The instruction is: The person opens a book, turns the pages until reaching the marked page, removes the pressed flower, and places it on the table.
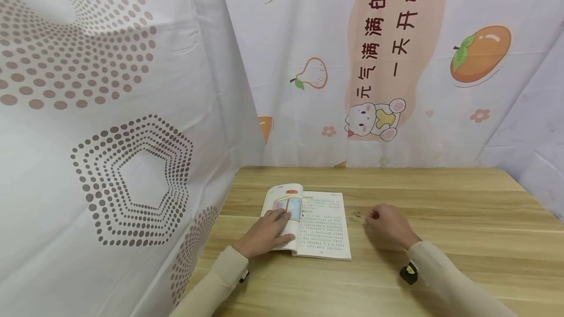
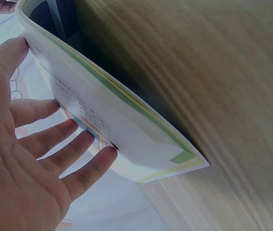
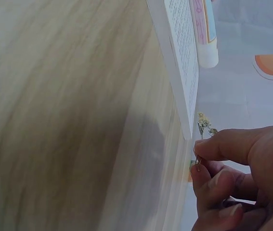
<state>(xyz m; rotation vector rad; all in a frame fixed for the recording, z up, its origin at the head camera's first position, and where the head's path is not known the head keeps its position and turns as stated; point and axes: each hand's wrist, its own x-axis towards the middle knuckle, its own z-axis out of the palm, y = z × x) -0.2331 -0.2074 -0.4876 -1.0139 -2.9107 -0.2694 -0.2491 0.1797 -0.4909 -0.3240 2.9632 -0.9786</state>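
Note:
An open book (image 1: 323, 224) lies on the wooden table, its left page (image 1: 284, 192) curving up from the spine. My left hand (image 1: 266, 234) rests on that page, fingers spread and nearly straight; in the left wrist view its fingertips touch the paper of the book (image 2: 126, 130). To the right of the book, my right hand (image 1: 389, 224) pinches a small clear piece with yellow flowers (image 3: 202, 122) between thumb and curled forefinger. From the head, the flowered clear piece (image 1: 356, 214) shows faintly between the hand and the book; the fingers hide its near end.
The wooden table (image 1: 462, 238) extends right of the right hand. A patterned white curtain (image 1: 132, 170) hangs close along the left side, and a fruit-printed cloth (image 1: 308, 126) hangs behind the far edge. Dark wrist cameras, such as the right one (image 1: 409, 274), sit at both cuffs.

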